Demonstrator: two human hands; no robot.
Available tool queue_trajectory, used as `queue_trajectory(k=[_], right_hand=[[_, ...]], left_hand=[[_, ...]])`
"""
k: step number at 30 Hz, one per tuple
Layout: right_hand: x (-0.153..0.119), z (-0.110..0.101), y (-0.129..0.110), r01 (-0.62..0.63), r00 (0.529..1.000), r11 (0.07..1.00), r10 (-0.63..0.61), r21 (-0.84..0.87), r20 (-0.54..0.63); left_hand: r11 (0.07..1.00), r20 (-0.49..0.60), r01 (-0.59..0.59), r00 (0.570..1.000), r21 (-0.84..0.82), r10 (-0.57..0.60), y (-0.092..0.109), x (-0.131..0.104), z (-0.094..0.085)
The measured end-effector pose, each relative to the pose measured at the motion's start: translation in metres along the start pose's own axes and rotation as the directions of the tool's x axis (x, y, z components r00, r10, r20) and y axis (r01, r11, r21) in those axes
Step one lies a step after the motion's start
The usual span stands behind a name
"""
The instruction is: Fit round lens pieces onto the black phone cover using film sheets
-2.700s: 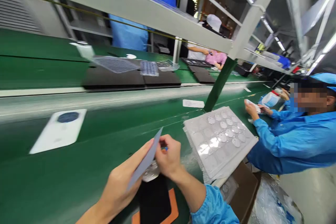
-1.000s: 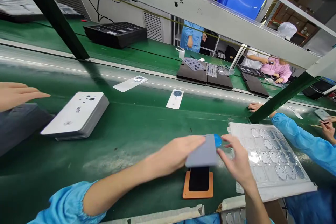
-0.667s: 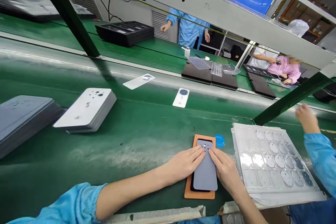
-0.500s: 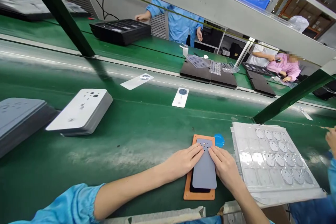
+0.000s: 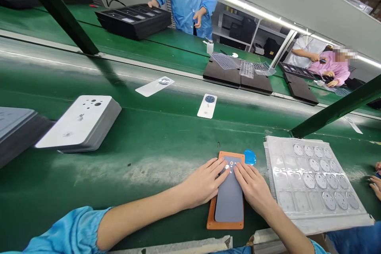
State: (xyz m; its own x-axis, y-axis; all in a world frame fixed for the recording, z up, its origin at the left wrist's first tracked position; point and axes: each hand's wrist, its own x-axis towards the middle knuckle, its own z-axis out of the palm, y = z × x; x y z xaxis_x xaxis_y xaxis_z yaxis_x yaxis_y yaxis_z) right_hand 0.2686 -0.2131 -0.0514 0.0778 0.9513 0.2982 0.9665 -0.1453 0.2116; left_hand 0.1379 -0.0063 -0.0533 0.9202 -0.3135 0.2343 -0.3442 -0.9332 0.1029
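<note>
A grey phone back panel [image 5: 229, 202] with small holes at its far end lies in an orange fixture plate [image 5: 225, 225]. My left hand [image 5: 204, 180] rests on the panel's far left part, fingers stretched out. On the far right part lies my right hand [image 5: 253, 182], its fingers also straight and flat. Both sets of fingertips are close to the holes and partly cover them. A blue round piece of film [image 5: 250, 157] sits by the fixture's far right corner. To the right stands a clear tray [image 5: 287, 174] with several round lens-cover pieces in some pockets.
Stacks of white panels [image 5: 80, 123] and grey panels [image 5: 14, 121] stand at left. Two white cards [image 5: 207, 107] with dark round parts lie farther back. Green posts [image 5: 333, 107] cross the bench. A co-worker's hand [image 5: 376, 184] shows at right; other people work behind a black tray [image 5: 133, 20].
The grey panel now sits squarely over the fixture's dark recess, which showed below it before. My fingers have come farther over its top. The head view has shifted slightly.
</note>
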Motion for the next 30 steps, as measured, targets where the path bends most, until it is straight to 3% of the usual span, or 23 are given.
queue_trajectory(k=[7, 11, 18, 24, 30], right_hand=[[0.002, -0.001, 0.004, 0.079, 0.996, 0.997, -0.078, -0.026, 0.038], [0.003, -0.002, 0.008, 0.136, 0.991, 0.990, -0.136, -0.026, -0.005], [0.000, -0.006, 0.007, 0.202, 0.978, 0.979, -0.203, -0.016, -0.056], [0.000, -0.004, 0.005, 0.180, 0.982, 0.983, -0.181, -0.022, -0.046], [-0.002, -0.001, 0.002, 0.187, 0.980, 0.979, -0.191, -0.076, -0.053]], left_hand=[[0.989, -0.087, -0.026, 0.995, 0.145, 0.039, 0.006, -0.002, 0.007], [0.978, -0.147, -0.027, 0.987, 0.205, 0.058, 0.008, -0.003, 0.007], [0.977, -0.119, -0.060, 0.989, 0.203, 0.085, 0.010, 0.002, -0.003], [0.951, -0.086, -0.083, 0.990, 0.297, 0.113, 0.015, 0.004, 0.000], [0.960, -0.018, -0.082, 0.996, 0.266, 0.090, 0.016, 0.004, 0.001]])
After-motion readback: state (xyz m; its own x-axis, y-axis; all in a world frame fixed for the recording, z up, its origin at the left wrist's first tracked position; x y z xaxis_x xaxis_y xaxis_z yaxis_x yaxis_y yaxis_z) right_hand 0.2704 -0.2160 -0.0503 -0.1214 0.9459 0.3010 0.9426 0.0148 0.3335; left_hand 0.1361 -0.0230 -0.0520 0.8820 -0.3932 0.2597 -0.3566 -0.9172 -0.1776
